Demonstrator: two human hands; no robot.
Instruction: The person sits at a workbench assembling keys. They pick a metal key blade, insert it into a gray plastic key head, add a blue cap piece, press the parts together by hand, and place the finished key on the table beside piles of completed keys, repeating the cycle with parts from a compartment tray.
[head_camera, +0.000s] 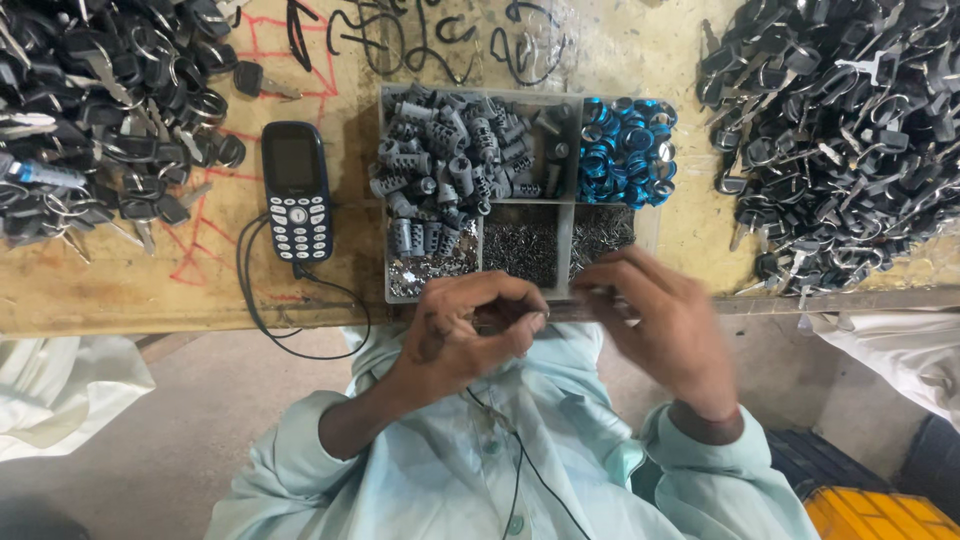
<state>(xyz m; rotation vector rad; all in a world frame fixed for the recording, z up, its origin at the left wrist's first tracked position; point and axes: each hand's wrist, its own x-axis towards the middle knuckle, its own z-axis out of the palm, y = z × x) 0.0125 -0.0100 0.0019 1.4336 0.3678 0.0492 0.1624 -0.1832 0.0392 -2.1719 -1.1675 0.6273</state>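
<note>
Nearest to us is our pale green buttoned shirt (500, 470) with a thin black cord (520, 470) running down it; going left to right, a heap of black-headed keys on metal rings (90, 110) lies on the worn wooden bench (120, 290); a dark blue push-button phone (297, 190) sits beside it; our left hand (465, 335) is curled, fingertips pinched together on something too small to tell; above it stands the clear plastic compartment tray (568, 215) with grey metal lock cylinders (450, 155), blue rings (625, 150) and tiny silvery parts; our right hand (665, 320) is blurred, fingers loosely spread, grip unclear; another key heap (840, 140) lies far right.
</note>
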